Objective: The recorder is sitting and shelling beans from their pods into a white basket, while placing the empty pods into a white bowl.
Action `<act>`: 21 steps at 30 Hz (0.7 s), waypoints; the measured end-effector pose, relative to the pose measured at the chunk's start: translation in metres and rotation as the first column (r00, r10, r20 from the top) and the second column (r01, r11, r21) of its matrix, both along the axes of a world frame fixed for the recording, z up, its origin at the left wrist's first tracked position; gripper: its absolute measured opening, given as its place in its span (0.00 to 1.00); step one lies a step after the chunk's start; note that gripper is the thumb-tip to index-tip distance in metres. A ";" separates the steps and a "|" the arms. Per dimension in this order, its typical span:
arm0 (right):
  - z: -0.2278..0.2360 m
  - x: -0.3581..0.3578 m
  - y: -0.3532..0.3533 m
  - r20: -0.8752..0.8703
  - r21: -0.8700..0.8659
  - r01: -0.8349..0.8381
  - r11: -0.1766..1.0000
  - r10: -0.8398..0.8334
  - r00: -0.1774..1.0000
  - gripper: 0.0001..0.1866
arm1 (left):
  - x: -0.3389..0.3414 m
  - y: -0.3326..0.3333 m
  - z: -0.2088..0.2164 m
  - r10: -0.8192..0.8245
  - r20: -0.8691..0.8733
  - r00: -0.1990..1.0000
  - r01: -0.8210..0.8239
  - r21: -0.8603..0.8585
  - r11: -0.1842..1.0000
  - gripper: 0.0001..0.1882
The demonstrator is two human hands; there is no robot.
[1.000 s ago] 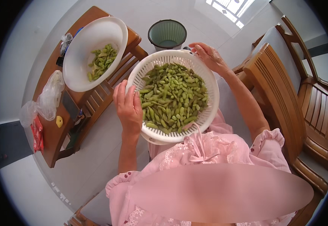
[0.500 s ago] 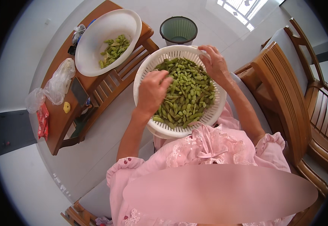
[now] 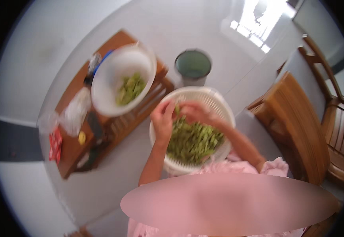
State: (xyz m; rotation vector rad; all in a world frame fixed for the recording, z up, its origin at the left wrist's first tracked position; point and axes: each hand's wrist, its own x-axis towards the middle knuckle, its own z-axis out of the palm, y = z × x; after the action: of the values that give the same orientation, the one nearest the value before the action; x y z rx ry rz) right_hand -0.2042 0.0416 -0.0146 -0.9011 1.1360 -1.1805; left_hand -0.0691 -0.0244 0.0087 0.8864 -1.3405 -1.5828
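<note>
A white slotted basket (image 3: 223,108) full of green soybean pods (image 3: 195,142) rests against my lap. Over its far left part, my left hand (image 3: 164,121) is closed with its fingers pinched on a green soybean pod (image 3: 177,109). My right hand (image 3: 197,112) reaches in from the right with curled fingers, its fingertips meeting the left ones near that pod. Motion smears the right fingers, so what they hold is not clear.
A white basin (image 3: 100,94) with green pods or husks stands on a wooden bench (image 3: 120,37) at the left. Plastic bags (image 3: 75,114), a red packet (image 3: 55,144) and a yellow item (image 3: 81,138) lie there too. Beyond the basket is a green bin (image 3: 193,65); wooden chairs (image 3: 292,122) stand right.
My right hand has left the basket's far right rim and come across to my left hand. The left hand has lifted off the pods. The whole view has shifted, and blurred.
</note>
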 end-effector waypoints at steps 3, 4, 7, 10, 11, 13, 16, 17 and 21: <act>-0.021 0.009 -0.006 0.088 -0.111 -0.026 0.993 0.036 0.995 0.14 | 0.004 -0.008 -0.029 0.026 0.174 0.984 0.009 -0.197 0.980 0.09; -0.024 0.017 -0.010 0.208 -0.063 0.019 0.998 -0.006 0.978 0.12 | 0.010 -0.009 -0.030 0.052 0.237 0.970 0.005 -0.234 0.972 0.08; -0.025 0.023 -0.009 -0.197 -0.345 0.017 0.938 -0.090 0.976 0.10 | 0.018 -0.005 -0.026 -0.004 0.191 0.982 0.022 -0.093 0.995 0.06; -0.012 0.021 0.002 -0.174 -0.359 0.044 0.932 -0.114 0.978 0.12 | 0.011 0.004 -0.023 -0.040 0.083 0.996 0.048 -0.095 0.994 0.05; -0.010 0.020 0.003 -0.177 -0.368 0.054 0.928 -0.127 0.976 0.12 | 0.010 0.005 -0.023 -0.051 0.080 0.995 0.059 -0.104 0.993 0.05; -0.007 0.019 0.003 0.013 -0.238 0.012 0.971 -0.010 1.000 0.10 | 0.008 0.005 -0.022 -0.028 0.010 1.000 0.029 -0.110 0.993 0.06; -0.015 0.021 0.003 -0.334 -0.517 0.148 0.843 -0.358 0.872 0.10 | 0.006 0.006 -0.022 -0.018 0.013 1.000 0.019 -0.090 0.996 0.07; -0.020 0.018 0.001 -0.330 -0.517 0.153 0.842 -0.361 0.872 0.10 | 0.005 0.007 -0.023 -0.021 0.018 1.000 0.022 -0.091 0.996 0.07; -0.029 0.013 0.000 -0.526 -0.692 0.076 0.718 -0.574 0.628 0.14 | 0.003 0.008 -0.020 -0.032 0.195 0.980 0.053 -0.108 0.993 0.09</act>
State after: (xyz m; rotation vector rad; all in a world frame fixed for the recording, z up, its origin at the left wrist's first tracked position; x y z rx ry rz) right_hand -0.1914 0.0415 -0.0438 -1.8441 1.6421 -1.6382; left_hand -0.0657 -0.0159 -0.0109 0.9664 -1.5789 -1.4661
